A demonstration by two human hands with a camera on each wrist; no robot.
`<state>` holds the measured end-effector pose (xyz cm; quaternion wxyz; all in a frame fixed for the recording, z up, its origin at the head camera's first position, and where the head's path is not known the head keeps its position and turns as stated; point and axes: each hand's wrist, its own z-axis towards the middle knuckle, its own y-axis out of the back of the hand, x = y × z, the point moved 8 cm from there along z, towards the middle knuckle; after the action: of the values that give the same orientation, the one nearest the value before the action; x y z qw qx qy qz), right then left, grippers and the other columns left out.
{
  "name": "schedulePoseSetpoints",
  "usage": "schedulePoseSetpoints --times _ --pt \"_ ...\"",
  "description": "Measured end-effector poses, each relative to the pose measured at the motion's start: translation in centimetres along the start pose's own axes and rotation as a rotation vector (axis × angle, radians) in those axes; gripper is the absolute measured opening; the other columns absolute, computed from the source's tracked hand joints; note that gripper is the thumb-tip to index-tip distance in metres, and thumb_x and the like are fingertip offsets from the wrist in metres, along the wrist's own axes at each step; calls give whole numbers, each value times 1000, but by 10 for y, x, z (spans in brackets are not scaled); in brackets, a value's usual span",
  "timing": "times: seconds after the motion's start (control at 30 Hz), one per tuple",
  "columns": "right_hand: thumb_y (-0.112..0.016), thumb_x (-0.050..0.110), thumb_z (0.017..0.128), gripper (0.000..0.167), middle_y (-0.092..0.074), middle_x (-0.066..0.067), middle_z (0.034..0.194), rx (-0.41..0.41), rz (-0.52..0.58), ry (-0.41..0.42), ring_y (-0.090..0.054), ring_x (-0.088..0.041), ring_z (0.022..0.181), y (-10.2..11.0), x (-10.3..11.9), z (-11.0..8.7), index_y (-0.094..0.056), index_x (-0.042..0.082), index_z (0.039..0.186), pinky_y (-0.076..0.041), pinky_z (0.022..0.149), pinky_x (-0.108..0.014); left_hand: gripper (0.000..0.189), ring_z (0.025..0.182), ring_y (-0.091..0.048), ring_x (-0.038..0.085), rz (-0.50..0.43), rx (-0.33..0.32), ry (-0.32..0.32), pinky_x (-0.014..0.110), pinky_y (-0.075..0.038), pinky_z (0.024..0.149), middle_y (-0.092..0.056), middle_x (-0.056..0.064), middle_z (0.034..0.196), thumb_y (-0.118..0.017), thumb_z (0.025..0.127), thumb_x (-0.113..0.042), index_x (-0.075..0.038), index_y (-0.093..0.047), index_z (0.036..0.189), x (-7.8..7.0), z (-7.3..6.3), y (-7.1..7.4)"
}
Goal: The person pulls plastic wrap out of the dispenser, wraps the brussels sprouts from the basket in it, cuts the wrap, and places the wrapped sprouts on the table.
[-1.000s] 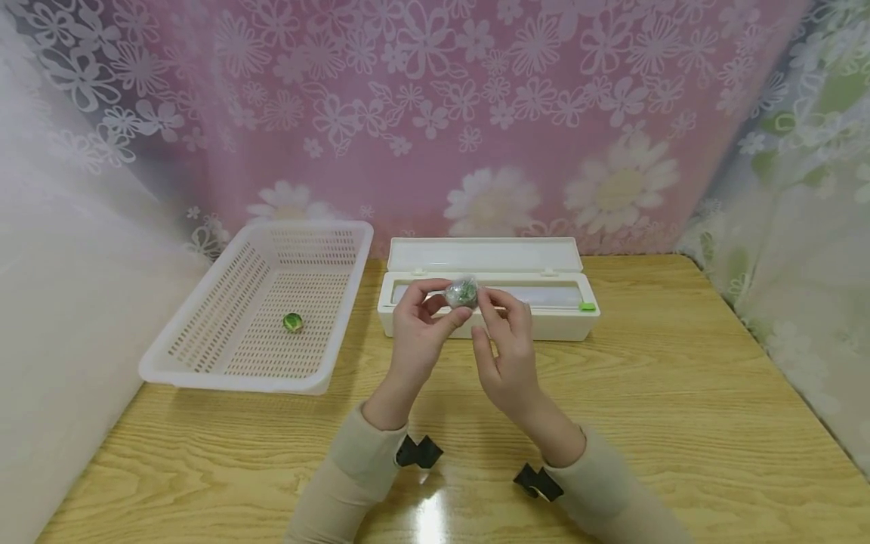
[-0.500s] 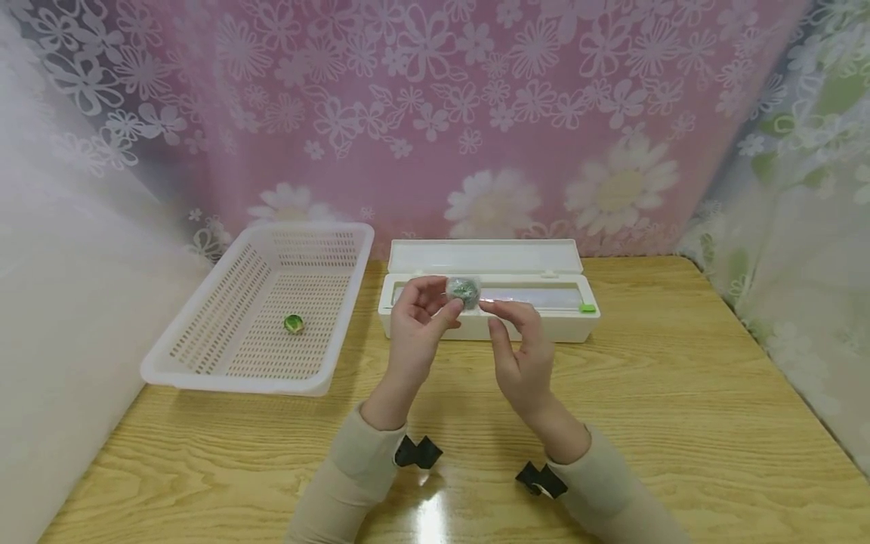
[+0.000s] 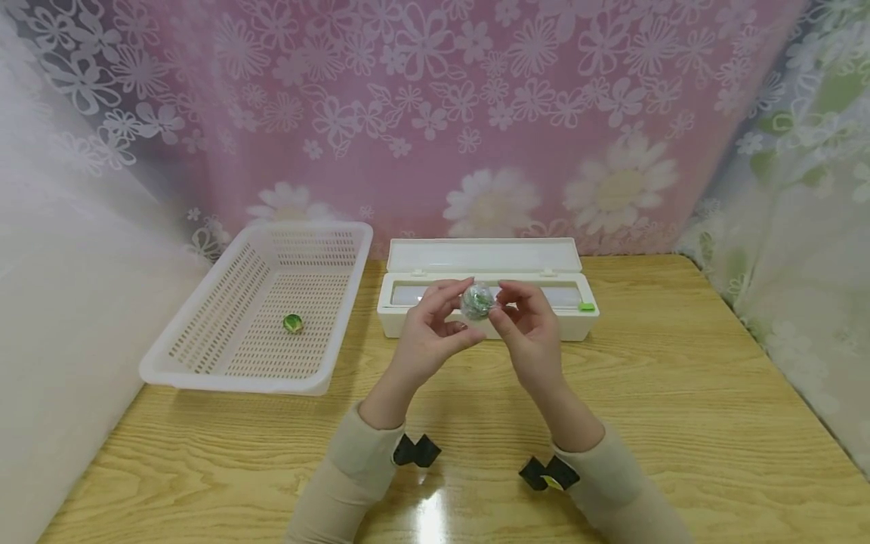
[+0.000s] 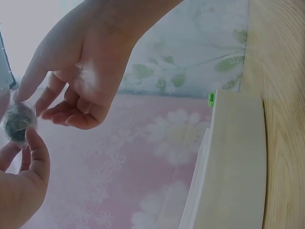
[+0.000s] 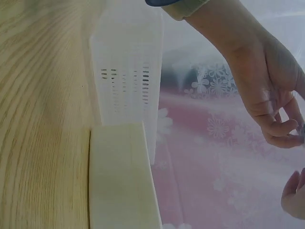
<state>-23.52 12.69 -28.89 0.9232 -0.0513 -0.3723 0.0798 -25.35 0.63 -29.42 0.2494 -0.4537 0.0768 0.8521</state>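
Observation:
A Brussels sprout in clear cling film [image 3: 477,301] is up in front of the white film box [image 3: 485,328], between both hands. My right hand [image 3: 533,344] pinches its right side with thumb and index finger. On the other side my left hand [image 3: 428,336] has curled fingers at the sprout, with its thumb stretched out below. The left wrist view shows the wrapped sprout [image 4: 18,121] at the left edge, with fingertips of both hands against it. In the right wrist view, only a sliver of it shows beside my left hand [image 5: 267,86].
A white slotted basket [image 3: 234,302] stands on the left with one bare Brussels sprout [image 3: 293,323] in it. The film box's lid [image 3: 484,255] is raised, and a green slider [image 3: 587,307] sits at its right end. Floral curtains hang behind the wooden table [image 3: 680,393].
The wrapped sprout has shifted slightly right and been turned. My right hand, apart from it half a second ago, now pinches its right side. My left thumb has moved off its front.

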Motion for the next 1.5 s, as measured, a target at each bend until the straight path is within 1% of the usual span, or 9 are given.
schedulePoseSetpoints --times 0.13,0.33,0.53,0.67,0.83,1.1,1.23,1.33,1.5 --pt "-61 15 84 35 -50 -6 109 84 100 -31 -45 -16 97 -5 -1 2 -52 7 117 -42 78 -23 49 88 -51 15 23 -38 -35 24 -49 67 -48 2 107 -65 79 -3 12 -44 120 -2 0 3" --pt "-60 15 84 37 -50 -7 117 181 190 9 -47 -17 105 -10 1 2 -54 4 119 -43 83 -25 51 88 -53 16 1 -71 -63 23 -49 66 -55 0 101 -68 75 -21 12 -49 108 -1 -1 6" --pt "-59 14 82 30 -57 -7 111 169 323 -20 -53 -17 100 -10 -2 1 -60 5 111 -46 80 -23 29 79 -52 10 -125 -53 -77 19 -47 63 -55 0 99 -66 73 -26 -17 -62 101 0 -1 2" --pt "-60 10 81 27 -59 -6 107 161 476 -85 -55 -15 95 -14 -6 0 -62 6 108 -46 80 -22 25 72 -49 7 -207 -85 -37 16 -45 59 -53 -2 97 -65 72 -31 -24 -65 96 5 -2 1" --pt "-60 3 79 25 -61 -7 104 128 555 -143 -56 -15 94 -14 -12 -1 -64 5 104 -46 80 -22 17 75 -47 6 -364 -97 92 15 -44 58 -51 -3 98 -66 74 -28 -23 -66 91 15 -2 0" --pt "-62 1 79 23 -61 -7 105 118 446 -157 -56 -17 96 -12 -13 -1 -66 7 101 -47 78 -23 12 75 -50 8 -489 -90 192 17 -44 60 -56 -1 94 -67 78 -21 -18 -67 89 20 -1 1" --pt "-64 6 79 24 -58 -4 105 49 300 -153 -53 -16 98 -6 -13 -2 -62 10 103 -46 81 -23 20 79 -51 9 -360 -188 239 19 -45 62 -55 1 96 -61 85 -18 -7 -62 101 22 -2 6" --pt "-64 6 79 28 -55 -6 107 -1 171 -74 -50 -18 102 -1 -8 -1 -58 5 106 -44 86 -28 27 81 -52 10 -206 -249 300 22 -46 62 -55 2 96 -54 89 -15 4 -55 107 25 -4 10" --pt "-64 7 80 35 -51 -12 108 15 1 116 -49 -23 102 -2 6 0 -51 -14 104 -42 88 -32 27 75 -57 11 -77 -235 365 24 -48 61 -59 2 86 -47 92 -12 13 -53 102 29 -4 10"
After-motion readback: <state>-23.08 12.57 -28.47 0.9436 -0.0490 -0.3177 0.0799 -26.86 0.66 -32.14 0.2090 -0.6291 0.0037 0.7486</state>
